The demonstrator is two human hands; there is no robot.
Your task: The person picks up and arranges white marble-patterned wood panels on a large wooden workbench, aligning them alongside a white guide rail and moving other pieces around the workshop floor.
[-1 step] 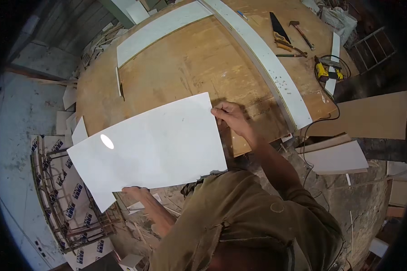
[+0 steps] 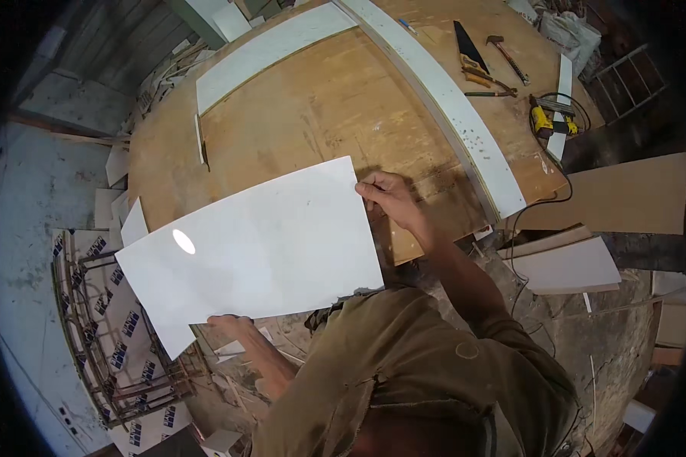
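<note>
A large white rectangular panel [image 2: 259, 240] with a notch at its lower left corner lies across the near side of the wooden worktable, in front of my body. My left hand [image 2: 229, 326] grips the panel's near edge beside that notch, its fingers partly hidden by the sheet. On the far right, my right hand [image 2: 387, 194] pinches the panel's right edge close to the upper corner, thumb on the face. A bright oval glare shows on the panel's left half.
On the worktable [image 2: 282, 99] are long white boards [image 2: 442, 99], a handsaw [image 2: 471, 49], a hammer [image 2: 508, 59], pliers [image 2: 492, 91] and a yellow-black power tool [image 2: 554, 122] with a trailing cord. A metal rack [image 2: 91, 327] stands at left; board offcuts [image 2: 564, 263] lie at right.
</note>
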